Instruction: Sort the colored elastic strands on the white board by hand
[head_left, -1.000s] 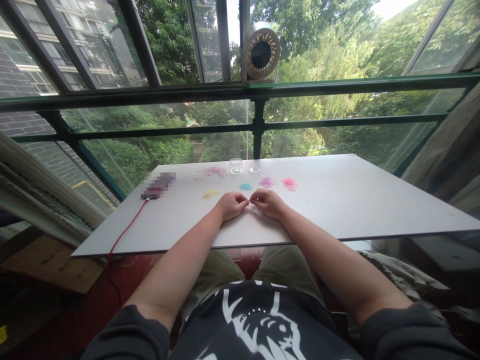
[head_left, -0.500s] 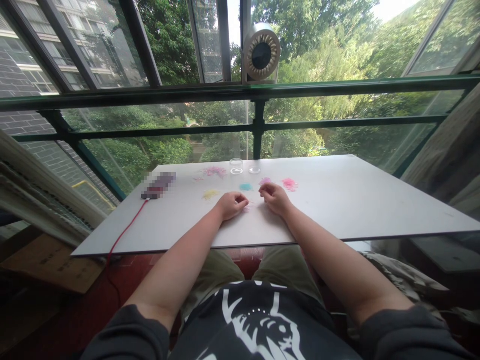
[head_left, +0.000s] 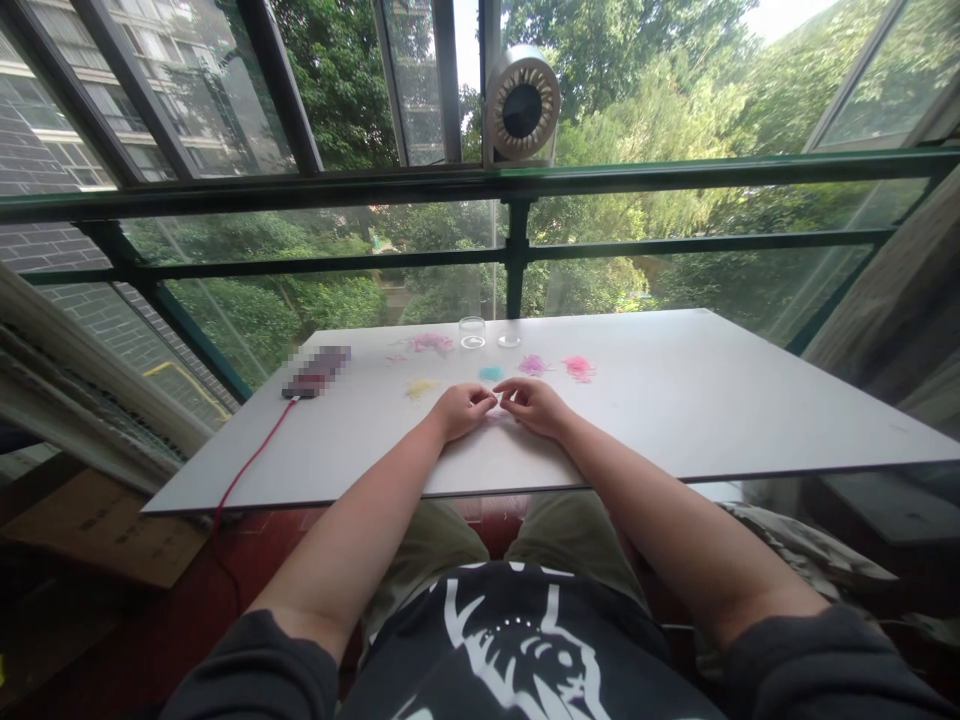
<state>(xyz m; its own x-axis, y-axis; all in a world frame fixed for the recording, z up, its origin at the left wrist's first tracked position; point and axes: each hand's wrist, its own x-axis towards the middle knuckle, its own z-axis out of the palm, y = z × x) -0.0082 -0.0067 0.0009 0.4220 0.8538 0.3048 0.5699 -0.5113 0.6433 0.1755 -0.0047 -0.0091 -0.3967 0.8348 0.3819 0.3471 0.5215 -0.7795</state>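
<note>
My left hand (head_left: 463, 412) rests on the white table (head_left: 690, 400), thumb and fingertips pinched together. My right hand (head_left: 534, 405) meets it from the right, its fingers curled and its fingertips beside the left ones. Whatever lies in either pinch is too small to make out. Under the fingertips are a few faint pink bits (head_left: 493, 415). Small loose heaps lie just beyond the hands: a teal pile (head_left: 491, 373), a purple pile (head_left: 532, 364), a coral-pink pile (head_left: 578, 368) and, to the left, a yellow pile (head_left: 421, 387).
Farther back lie a spread pink pile (head_left: 430, 343), a clear cup (head_left: 472, 334) and a low clear dish or lid (head_left: 509, 339). A blurred-out device (head_left: 319, 372) with a red cable (head_left: 259, 450) sits at left. Green railing (head_left: 337, 262) borders the far edge.
My right hand has moved left and toward me, away from the purple pile, which now shows fully. Its fingertips have come up against the left hand's. My left hand has stayed in place.
</note>
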